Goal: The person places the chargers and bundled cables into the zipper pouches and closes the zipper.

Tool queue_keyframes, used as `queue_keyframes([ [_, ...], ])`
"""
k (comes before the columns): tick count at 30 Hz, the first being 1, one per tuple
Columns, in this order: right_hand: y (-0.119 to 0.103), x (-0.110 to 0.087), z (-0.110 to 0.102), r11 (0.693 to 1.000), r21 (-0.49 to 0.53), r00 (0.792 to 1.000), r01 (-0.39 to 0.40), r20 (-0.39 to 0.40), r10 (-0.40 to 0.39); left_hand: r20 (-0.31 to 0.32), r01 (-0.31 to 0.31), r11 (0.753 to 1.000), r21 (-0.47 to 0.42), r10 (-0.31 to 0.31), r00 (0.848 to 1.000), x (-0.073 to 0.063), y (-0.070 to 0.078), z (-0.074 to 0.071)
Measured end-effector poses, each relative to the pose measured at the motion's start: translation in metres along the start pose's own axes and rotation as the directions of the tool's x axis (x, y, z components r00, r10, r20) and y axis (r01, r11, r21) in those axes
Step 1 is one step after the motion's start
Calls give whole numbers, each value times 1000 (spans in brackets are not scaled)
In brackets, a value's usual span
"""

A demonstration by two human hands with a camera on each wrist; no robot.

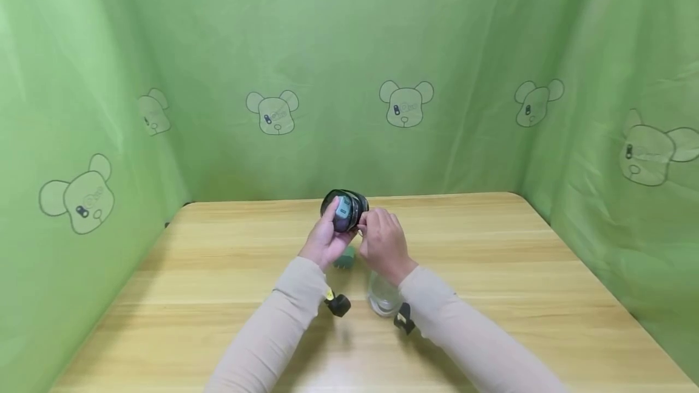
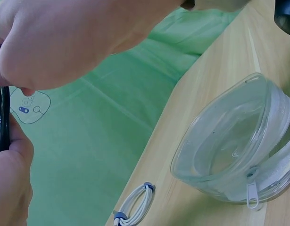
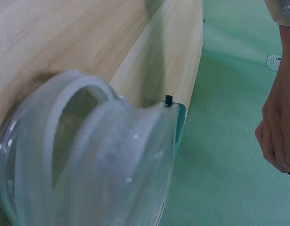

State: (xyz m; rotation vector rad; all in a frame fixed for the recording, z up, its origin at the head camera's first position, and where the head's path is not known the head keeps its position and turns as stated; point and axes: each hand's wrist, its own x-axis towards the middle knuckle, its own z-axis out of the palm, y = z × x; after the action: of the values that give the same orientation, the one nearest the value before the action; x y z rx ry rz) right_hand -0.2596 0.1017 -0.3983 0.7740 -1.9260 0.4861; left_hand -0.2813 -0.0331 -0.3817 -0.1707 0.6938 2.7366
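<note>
In the head view my left hand [image 1: 323, 242] grips a black-edged, see-through zip pouch [image 1: 357, 204], tilted above the table. A teal item [image 1: 343, 206] shows through its clear face. My right hand [image 1: 384, 241] pinches the pouch's right edge with curled fingers; they hide what exactly is between the fingertips. The left wrist view shows only the pouch's ridged black edge [image 2: 0, 117]. Below the right hand, a clear zip pouch [image 1: 384, 295] with a white zipper stands on the table. A small green item [image 1: 345, 258] sits beneath the hands.
A coiled white cable [image 2: 135, 205] with blue ties lies near the table's edge. The wooden table [image 1: 229, 272] is bordered by green curtains [image 1: 338, 29]. Black wrist cameras [image 1: 338, 305] hang under both forearms.
</note>
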Motion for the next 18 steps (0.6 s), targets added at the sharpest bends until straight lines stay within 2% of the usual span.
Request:
queue_keyframes([
  [13,1,-1,2,1000,10,1000,2,-31,-1,23,3,1000,-1,-3,1000,0,0,-2],
  [18,1,0,2,1000,9,999,11,-43,-10,4,17,1000,-4,-17,1000,0,0,-2],
])
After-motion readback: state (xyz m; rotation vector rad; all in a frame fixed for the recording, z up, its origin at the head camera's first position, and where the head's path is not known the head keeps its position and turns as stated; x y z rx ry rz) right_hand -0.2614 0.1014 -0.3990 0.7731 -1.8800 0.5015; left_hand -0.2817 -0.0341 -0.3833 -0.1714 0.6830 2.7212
